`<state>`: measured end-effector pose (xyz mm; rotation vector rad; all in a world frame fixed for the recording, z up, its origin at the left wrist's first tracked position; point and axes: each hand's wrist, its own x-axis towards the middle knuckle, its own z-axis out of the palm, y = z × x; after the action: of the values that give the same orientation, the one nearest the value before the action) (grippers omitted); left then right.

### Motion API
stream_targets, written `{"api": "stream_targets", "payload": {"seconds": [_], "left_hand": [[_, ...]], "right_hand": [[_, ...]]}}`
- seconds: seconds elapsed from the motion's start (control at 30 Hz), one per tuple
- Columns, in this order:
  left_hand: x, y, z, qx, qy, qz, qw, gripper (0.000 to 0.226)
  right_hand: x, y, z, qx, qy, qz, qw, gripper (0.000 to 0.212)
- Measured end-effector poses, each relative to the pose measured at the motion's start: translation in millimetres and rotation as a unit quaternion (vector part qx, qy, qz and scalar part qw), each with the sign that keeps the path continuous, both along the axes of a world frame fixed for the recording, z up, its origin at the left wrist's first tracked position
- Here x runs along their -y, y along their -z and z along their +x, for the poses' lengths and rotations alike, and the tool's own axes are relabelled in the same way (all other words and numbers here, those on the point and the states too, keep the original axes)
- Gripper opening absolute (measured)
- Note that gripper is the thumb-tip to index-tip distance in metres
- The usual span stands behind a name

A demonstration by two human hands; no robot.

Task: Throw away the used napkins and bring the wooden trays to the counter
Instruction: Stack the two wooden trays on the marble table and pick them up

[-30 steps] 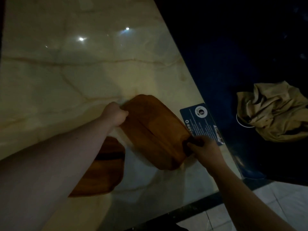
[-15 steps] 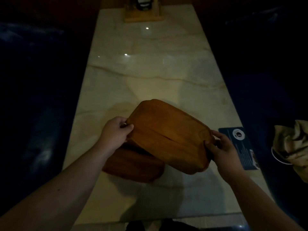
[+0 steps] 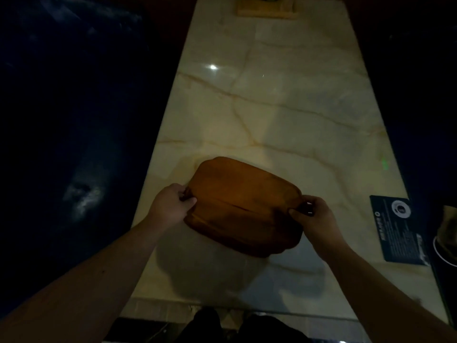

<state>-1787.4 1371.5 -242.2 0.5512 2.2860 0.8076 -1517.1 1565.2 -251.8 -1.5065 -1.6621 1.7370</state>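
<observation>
Wooden trays, brown and round-cornered (image 3: 243, 206), stacked and gripped at both ends.

Left hand (image 3: 170, 206) and right hand (image 3: 315, 216) each clasp one short end; the stack's long axis runs hand to hand, just above the pale marble table (image 3: 284, 107) stretching beyond.

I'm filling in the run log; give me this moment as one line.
stage: trays stacked | left hand: gripping stack's left end | right hand: gripping right end | wooden trays: over marble table | napkins: none visible
</observation>
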Motion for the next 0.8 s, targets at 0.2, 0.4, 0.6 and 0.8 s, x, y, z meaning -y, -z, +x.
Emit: {"api": "stream_targets", "payload": {"seconds": [0.2,0.4,0.6,0.8], "left_hand": [[6,19,-7,-0.026,0.035,-0.035,0.998,0.034],[11,30,-8,-0.003,0.036,-0.033,0.999,0.036],[10,31,-7,-0.023,0.035,-0.035,0.999,0.03],[12,30,-11,-0.021,0.029,-0.053,0.998,0.033]], "right_hand": [[8,8,-9,0.051,-0.045,0.028,0.997,0.043],[11,15,-8,0.095,-0.075,0.056,0.991,0.05],[14,18,-2,0.166,-0.157,0.149,0.962,0.056],[13,20,-3,0.2,-0.221,0.183,0.937,0.057]]}}
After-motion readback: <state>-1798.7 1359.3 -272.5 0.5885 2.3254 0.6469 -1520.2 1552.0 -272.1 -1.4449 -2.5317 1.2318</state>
